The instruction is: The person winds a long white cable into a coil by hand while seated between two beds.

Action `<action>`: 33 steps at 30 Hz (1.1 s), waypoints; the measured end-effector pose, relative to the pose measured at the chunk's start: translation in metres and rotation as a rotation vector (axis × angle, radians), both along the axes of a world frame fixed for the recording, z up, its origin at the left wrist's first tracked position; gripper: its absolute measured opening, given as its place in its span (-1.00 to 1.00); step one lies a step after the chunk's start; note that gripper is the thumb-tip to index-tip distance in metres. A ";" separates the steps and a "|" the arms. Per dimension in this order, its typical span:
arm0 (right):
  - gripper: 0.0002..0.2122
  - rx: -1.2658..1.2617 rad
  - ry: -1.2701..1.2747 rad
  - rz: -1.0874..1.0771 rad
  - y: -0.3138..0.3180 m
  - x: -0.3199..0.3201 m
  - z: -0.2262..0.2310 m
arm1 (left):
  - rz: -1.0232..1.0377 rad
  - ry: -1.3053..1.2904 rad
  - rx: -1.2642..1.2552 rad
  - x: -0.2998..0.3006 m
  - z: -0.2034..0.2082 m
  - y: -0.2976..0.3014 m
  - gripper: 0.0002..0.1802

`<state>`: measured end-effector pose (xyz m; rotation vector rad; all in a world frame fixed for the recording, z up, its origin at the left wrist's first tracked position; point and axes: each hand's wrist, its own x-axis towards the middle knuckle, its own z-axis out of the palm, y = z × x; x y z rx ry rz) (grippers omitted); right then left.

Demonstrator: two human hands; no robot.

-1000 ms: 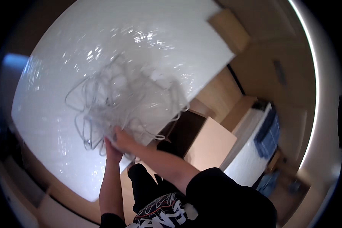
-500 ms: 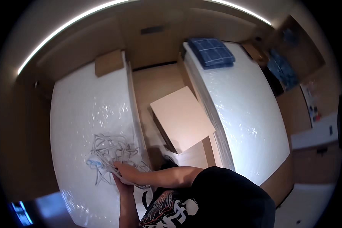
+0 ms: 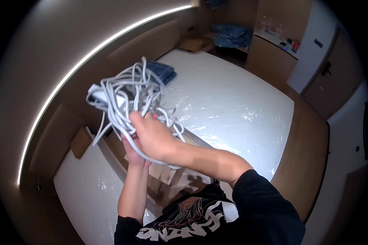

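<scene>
Tangled gray-white cable [image 3: 137, 100] held up in air, left of the plastic-wrapped mattress [image 3: 233, 110], overlapping its L edge in view. R hand [image 3: 153, 136] fingers clamped on cable; L hand [image 3: 135, 150] just below, fingers curled on lower strands, partly hidden. Folded blue checked fabric [image 3: 163, 71] on mattress's far-L corner, behind cable. Step (judged): holding/handling bundle. Next move prob. calls for firm grip, loose loops gathered.

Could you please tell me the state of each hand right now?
Left hand: partly hidden; grip cannot be told.
Right hand: closed, holding the tangled pale cables.
</scene>
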<state>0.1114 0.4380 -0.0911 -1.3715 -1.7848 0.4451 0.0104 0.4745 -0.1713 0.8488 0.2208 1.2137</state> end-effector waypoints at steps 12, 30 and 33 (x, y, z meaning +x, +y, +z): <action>-0.67 -0.071 0.085 -0.222 0.060 0.322 -0.105 | -0.244 0.064 -0.166 0.320 -0.110 0.082 -0.43; -0.61 -0.978 1.387 -1.105 -0.092 0.357 -0.476 | -0.342 0.818 -0.876 0.350 -0.373 0.129 -0.65; -0.65 -1.010 1.379 -1.054 -0.093 0.333 -0.467 | -0.517 0.643 -0.708 0.391 -0.298 0.193 -0.65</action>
